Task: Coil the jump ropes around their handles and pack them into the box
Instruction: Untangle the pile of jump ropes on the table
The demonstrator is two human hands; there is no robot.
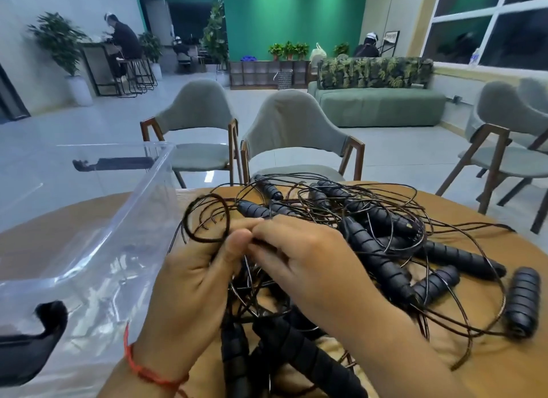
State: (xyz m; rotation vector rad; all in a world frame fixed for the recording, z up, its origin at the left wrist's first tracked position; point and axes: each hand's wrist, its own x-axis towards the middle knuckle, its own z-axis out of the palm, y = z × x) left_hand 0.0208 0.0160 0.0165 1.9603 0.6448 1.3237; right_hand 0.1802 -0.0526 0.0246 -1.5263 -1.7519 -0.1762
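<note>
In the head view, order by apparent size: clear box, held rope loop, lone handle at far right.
1. The clear box, largest by far.
2. Tie: rope loop and lone handle look about alike.

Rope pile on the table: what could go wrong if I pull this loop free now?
1. The cord loop pinched by the left hand and right hand runs into the tangled pile; pulling may tighten knots or drag other handles along.
2. One handle lies out toward the right edge of the table and could be tugged off.
3. The clear box sits close to the left hand and could get knocked.
</note>
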